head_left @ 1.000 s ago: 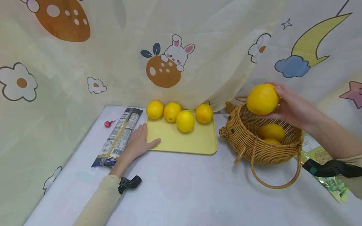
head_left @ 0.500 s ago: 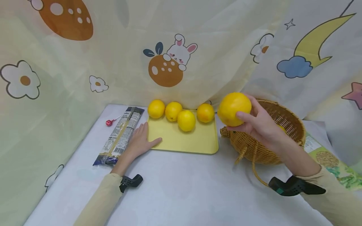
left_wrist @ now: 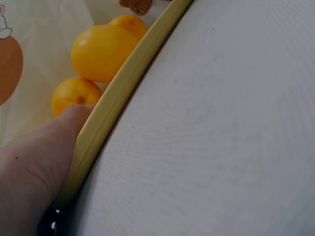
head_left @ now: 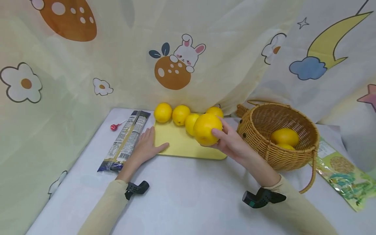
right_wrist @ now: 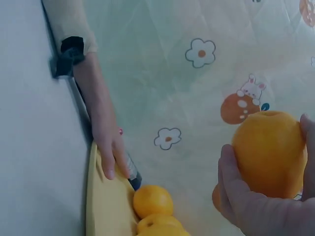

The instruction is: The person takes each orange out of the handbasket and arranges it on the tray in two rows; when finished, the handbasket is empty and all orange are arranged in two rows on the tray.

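My right hand grips an orange over the right half of the yellow tray. In the right wrist view, fingers and thumb curl round this orange from below and both sides. Several other oranges sit along the tray's back; the held one partly hides one of them in the head view. At the tray's left end lies my left hand, fingers straight and thumb spread over the rim. Two more oranges rest inside the wicker basket at the right.
A long printed packet lies left of the tray, with a red lollipop beside it. Under and right of the basket is a green packet. A patterned curtain hangs right behind the tray.
My right hand has carried the orange left from above the basket to over the tray, lowering it. The left hand stays at the tray's left end.
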Tool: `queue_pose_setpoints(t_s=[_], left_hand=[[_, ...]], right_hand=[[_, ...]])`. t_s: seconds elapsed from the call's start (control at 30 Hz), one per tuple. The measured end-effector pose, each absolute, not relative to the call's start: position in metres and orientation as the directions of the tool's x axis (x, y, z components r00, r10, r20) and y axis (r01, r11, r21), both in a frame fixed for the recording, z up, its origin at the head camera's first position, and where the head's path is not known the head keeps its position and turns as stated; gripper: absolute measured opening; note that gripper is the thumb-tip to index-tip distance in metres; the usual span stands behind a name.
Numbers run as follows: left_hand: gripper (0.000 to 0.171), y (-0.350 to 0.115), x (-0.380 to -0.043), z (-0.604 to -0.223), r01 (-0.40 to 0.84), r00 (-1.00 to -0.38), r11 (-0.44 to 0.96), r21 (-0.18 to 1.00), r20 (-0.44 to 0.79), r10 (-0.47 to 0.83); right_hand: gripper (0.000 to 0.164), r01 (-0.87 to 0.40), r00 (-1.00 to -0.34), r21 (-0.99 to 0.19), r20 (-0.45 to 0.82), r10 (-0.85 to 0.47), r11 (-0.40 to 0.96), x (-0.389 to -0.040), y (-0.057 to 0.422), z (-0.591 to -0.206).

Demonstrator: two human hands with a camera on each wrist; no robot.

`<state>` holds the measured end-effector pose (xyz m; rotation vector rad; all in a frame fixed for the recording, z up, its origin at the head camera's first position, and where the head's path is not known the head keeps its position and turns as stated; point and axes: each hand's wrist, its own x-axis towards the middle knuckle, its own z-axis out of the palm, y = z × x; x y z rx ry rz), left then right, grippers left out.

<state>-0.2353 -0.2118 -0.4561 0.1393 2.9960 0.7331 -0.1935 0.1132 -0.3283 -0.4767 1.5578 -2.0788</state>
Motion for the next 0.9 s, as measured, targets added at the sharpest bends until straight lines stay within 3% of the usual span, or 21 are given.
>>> queue_pose_setpoints(t_s=[0.2, 0.27, 0.43, 0.6, 0.73, 0.9], left_hand=[[0.118, -0.211, -0.233, -0.455, 0.082, -0.994, 0.879, 0.469, -0.026, 0.106], [0.118, -0.211, -0.233, -0.455, 0.084, -0.994, 0.88, 0.467, -0.026, 0.109], [0.117, -0.214, -0.237, -0.453, 0.116, -0.992, 0.87, 0.48, 0.015, 0.125], [0.113, -0.219, -0.239, -0.45, 0.154, -0.987, 0.85, 0.504, 0.045, 0.152], [0.117, -0.221, -0.236, -0.448, 0.142, -0.985, 0.838, 0.526, -0.012, 0.175], [0.12, -0.22, -0.233, -0.449, 0.14, -0.982, 0.837, 0.529, -0.031, 0.184]], right_hand=[[0.085, 0.215, -0.779, -0.933, 0.015, -0.627, -0.289, -0.199, 0.09, -0.335], [0.081, 0.21, -0.785, -0.943, -0.004, -0.62, -0.26, -0.202, 0.079, -0.334], [0.074, 0.09, -0.838, -0.996, -0.072, -0.542, -0.008, -0.223, 0.043, -0.33], [0.081, -0.059, -0.888, -0.958, -0.078, -0.453, 0.279, -0.253, 0.005, -0.337], [0.089, -0.088, -0.898, -0.923, -0.089, -0.43, 0.375, -0.271, -0.015, -0.351], [0.095, -0.116, -0.895, -0.909, -0.078, -0.438, 0.401, -0.284, -0.031, -0.368]])
